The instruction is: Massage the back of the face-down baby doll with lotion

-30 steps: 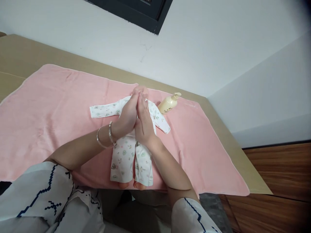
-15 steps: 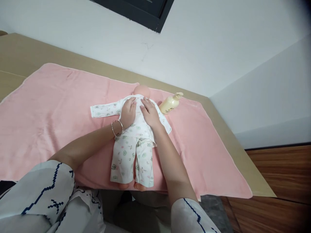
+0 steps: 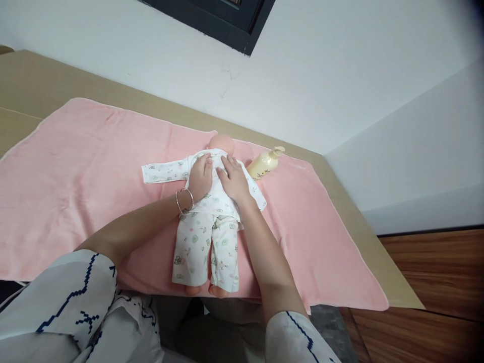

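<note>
A baby doll [image 3: 194,247] in white printed pyjamas lies on a pink blanket [image 3: 117,146], its head away from me and its feet at the near edge. The head shows no face from here. My left hand [image 3: 201,176] rests flat on the left side of the doll's upper body, fingers stretched toward the neck. On the other side of the upper body lies my right hand [image 3: 234,179], fingers extended and thumb apart. Neither hand grips anything. One doll sleeve stretches out to the left; the other slants down to the right beside my right forearm.
A pale yellow pump bottle [image 3: 262,165] lies tilted on the blanket, right of the doll's shoulder. The tan table [image 3: 49,73] shows around the blanket. Behind it rises a white wall with a dark frame [image 3: 227,27]. Wood-grain panels [image 3: 434,272] stand at lower right.
Both hands stay on the doll's upper body with almost no movement; the right fingers look slightly shifted. The whole view has moved a little.
</note>
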{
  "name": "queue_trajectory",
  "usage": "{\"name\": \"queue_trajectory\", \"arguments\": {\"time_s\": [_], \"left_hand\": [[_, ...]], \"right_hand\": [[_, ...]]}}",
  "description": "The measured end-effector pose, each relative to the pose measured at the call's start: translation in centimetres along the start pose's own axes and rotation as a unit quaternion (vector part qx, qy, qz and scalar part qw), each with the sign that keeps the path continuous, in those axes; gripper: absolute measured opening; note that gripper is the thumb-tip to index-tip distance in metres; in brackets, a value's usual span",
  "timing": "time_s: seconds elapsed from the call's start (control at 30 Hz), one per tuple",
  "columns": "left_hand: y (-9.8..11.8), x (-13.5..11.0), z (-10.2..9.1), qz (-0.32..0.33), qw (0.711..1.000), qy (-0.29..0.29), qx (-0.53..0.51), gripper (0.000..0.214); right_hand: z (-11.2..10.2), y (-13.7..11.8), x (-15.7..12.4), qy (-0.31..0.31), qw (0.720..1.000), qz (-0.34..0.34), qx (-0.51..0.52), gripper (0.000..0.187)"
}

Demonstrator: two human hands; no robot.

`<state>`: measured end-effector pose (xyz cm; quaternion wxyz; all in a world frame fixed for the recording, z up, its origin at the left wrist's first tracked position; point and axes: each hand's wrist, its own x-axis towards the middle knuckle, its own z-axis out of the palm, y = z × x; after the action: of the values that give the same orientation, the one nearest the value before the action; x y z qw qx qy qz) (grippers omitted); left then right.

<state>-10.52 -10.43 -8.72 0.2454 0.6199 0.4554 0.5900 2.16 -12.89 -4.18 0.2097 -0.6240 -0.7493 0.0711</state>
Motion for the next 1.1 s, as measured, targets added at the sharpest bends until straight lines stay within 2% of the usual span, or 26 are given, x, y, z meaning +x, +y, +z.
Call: {"name": "queue_trajectory", "arguments": {"time_s": [0.1, 0.2, 0.27, 0.33, 0.43, 0.5, 0.57, 0.67, 0.73, 0.8, 0.93, 1.1], "left_hand": [[0.2, 0.1, 0.0, -0.01, 1.0, 0.007, 0.0, 0.041], [0.1, 0.1, 0.0, -0.007, 1.0, 0.006, 0.006, 0.039], [0.0, 0.0, 0.1, 0.006, 1.0, -0.001, 0.02, 0.04], [-0.2, 0.0, 0.2, 0.028, 0.999, -0.014, 0.037, 0.041], [-0.4, -0.1, 0.4, 0.046, 0.997, -0.022, 0.053, 0.041], [-0.5, -0.2, 0.5, 0.04, 0.997, -0.019, 0.059, 0.042], [-0.5, -0.2, 0.4, 0.042, 0.997, -0.02, 0.068, 0.043], [-0.3, -0.4, 0.2, 0.079, 0.992, -0.041, 0.094, 0.046], [0.0, -0.5, 0.1, 0.106, 0.986, -0.063, 0.116, 0.046], [0.2, -0.6, 0.2, 0.115, 0.981, -0.077, 0.133, 0.045], [0.2, -0.5, 0.4, 0.092, 0.983, -0.077, 0.138, 0.042], [-0.3, -0.3, 0.6, 0.064, 0.988, -0.056, 0.132, 0.041]], "right_hand": [[0.7, -2.1, -1.3, 0.045, 0.996, 0.038, -0.069, 0.055], [0.9, -3.3, -1.9, 0.017, 0.995, -0.022, -0.091, 0.052], [0.6, -2.4, -1.2, -0.014, 0.997, -0.061, -0.054, 0.051], [0.3, -0.6, -0.1, -0.025, 0.998, -0.063, -0.006, 0.051], [0.1, 1.0, 0.9, 0.001, 1.0, 0.015, 0.015, 0.058], [0.2, 0.3, 0.4, 0.006, 0.997, 0.073, -0.024, 0.063], [0.3, -1.3, -0.6, -0.01, 0.992, 0.089, -0.084, 0.064], [0.1, -2.9, -1.6, -0.04, 0.991, 0.031, -0.126, 0.059], [-0.2, -2.3, -1.3, -0.057, 0.994, -0.022, -0.095, 0.058], [-0.3, -0.7, -0.3, -0.058, 0.997, -0.045, -0.035, 0.057], [0.1, 1.7, 1.0, -0.007, 1.0, 0.009, 0.027, 0.059], [0.2, -0.1, 0.3, 0.033, 0.996, 0.077, -0.021, 0.059]]}}
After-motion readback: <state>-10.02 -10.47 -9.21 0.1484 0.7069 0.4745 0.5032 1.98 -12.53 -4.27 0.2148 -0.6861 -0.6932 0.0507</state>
